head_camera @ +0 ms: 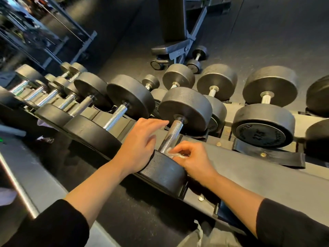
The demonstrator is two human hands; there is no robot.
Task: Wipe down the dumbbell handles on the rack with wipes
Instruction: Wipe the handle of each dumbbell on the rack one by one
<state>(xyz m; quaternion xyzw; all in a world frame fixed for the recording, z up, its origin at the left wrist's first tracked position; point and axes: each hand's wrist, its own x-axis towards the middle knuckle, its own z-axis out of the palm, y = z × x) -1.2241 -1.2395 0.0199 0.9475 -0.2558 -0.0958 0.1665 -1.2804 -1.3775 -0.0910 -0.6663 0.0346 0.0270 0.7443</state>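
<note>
gym, dumbbell rack (249, 157), weight bench (175, 47)

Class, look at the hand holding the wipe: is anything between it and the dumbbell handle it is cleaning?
Nothing visible. The right hand pinches the wipe at the near end of the handle, beside the near weight. The left hand rests on that weight, left of the handle.

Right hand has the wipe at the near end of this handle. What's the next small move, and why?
Probably slide the wipe up the handle toward the far head. The right hand pinches it at the handle's near end, so the knurled length above looks unwiped. The left hand rests open on the near head, steadying it.
</note>
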